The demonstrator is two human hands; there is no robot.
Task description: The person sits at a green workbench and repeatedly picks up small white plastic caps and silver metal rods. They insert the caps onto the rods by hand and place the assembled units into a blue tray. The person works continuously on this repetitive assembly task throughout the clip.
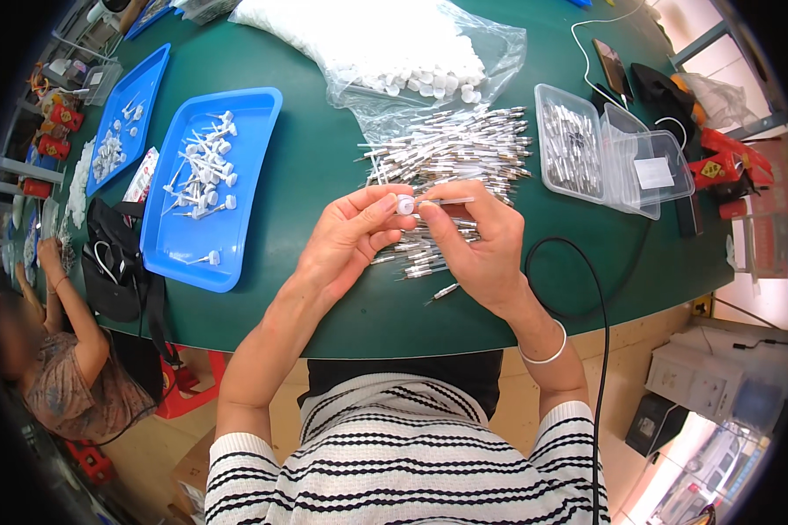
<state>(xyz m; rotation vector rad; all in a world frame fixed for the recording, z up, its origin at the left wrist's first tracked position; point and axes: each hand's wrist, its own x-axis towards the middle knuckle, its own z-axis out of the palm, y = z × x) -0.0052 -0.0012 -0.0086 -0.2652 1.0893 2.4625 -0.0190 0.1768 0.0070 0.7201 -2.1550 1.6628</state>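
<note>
My left hand (pixel 348 234) pinches a small round white plastic cap (pixel 405 206) between thumb and fingertips. Just to its right, my right hand (pixel 486 249) grips a thin whitish rod (pixel 457 201) whose free end points right. The rod's other end meets or nearly meets the cap; my fingertips hide the joint. Behind and under both hands lies a loose heap of thin metal-and-white rods (pixel 464 144). One stray rod (pixel 442 293) rests near the table's front edge.
A clear plastic bag (pixel 359 52) spills white caps at the back. Left stands a blue tray (pixel 256 175) of capped rods (pixel 206 166), with another blue tray (pixel 155 83) beyond. At right are a clear rod box (pixel 547 175), a phone (pixel 611 66) and a black cable (pixel 600 302). A co-worker (pixel 79 367) sits left.
</note>
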